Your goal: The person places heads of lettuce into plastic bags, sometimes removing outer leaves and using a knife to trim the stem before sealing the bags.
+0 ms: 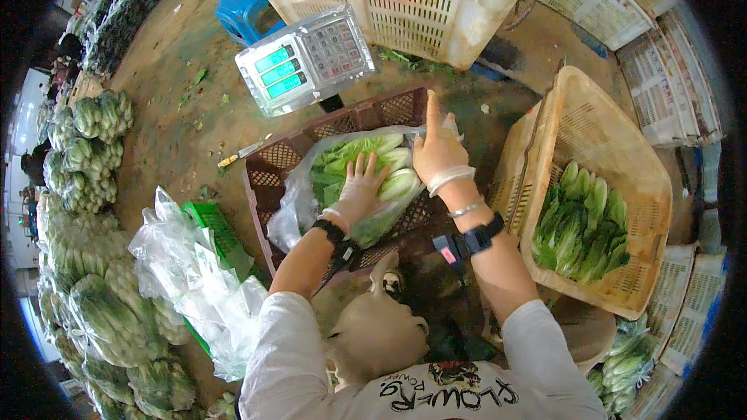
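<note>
A clear plastic bag (pixel 292 210) of leafy green heads with pale stems (pixel 400 182) lies in a maroon plastic crate (pixel 269 170) before me. My left hand (pixel 362 189) rests flat on the greens, fingers apart. At the bag's upper right, my right hand (pixel 439 154) has its index finger pointing out and its other fingers curled on the bag's edge. Both hands seem to wear thin gloves. Just beyond the crate stands a digital scale display (pixel 304 59) with a keypad and lit readouts.
To the right, a yellowish crate (pixel 648 198) holds loose leafy greens (pixel 583 221). Plastic bags (pixel 192 274) cover a green basket (pixel 219 233) at left, near bagged vegetables (pixel 111 321). A knife (pixel 239 154) lies on the floor. Ahead are a large crate (pixel 408 6) and a blue stool (pixel 239 11).
</note>
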Motion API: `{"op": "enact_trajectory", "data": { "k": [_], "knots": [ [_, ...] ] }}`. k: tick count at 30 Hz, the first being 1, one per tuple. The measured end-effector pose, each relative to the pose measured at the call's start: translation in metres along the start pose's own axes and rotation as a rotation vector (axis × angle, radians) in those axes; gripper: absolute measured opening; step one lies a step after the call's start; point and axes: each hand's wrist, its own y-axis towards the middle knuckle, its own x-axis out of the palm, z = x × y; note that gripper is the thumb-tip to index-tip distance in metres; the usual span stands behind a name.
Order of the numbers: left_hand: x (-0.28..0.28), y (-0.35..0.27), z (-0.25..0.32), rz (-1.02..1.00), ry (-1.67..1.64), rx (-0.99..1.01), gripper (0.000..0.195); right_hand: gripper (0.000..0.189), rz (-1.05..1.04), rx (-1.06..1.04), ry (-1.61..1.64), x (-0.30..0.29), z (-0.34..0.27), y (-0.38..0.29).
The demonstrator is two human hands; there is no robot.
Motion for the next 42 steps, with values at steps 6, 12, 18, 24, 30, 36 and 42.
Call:
{"op": "enact_trajectory", "data": {
  "k": [6, 12, 18, 24, 30, 36, 42],
  "knots": [
    [0.025, -0.001, -0.006, 0.023, 0.012, 0.105, 0.077, 0.067, -0.058, 0.009, 0.077, -0.053, -0.004, -0.007],
    [0.05, -0.008, -0.066, 0.414, -0.577, -0.112, 0.053, 0.026, -0.565, -0.484, 0.568, -0.02, -0.048, -0.036],
    [-0.003, 0.016, -0.054, 0.172, 0.053, -0.397, 0.036, 0.027, -0.179, -0.295, -0.026, 0.099, 0.005, 0.047],
    [-0.018, 0.019, -0.042, 0.424, -0.024, -0.297, 0.015, 0.029, -0.133, -0.392, -0.09, 0.136, 0.03, 0.058],
    [-0.047, 0.016, -0.062, 0.197, -0.969, -0.515, 0.023, 0.032, -0.244, -0.3, 0.114, 0.113, 0.007, 0.052],
    [-0.004, 0.013, -0.05, 0.211, -0.414, -0.551, 0.029, 0.034, -0.344, -0.181, 0.09, 0.121, 0.026, 0.061],
    [0.005, 0.019, -0.054, 0.168, -0.251, -0.546, 0.026, 0.026, -0.348, -0.284, 0.003, 0.132, 0.027, 0.078]
  ]
}}
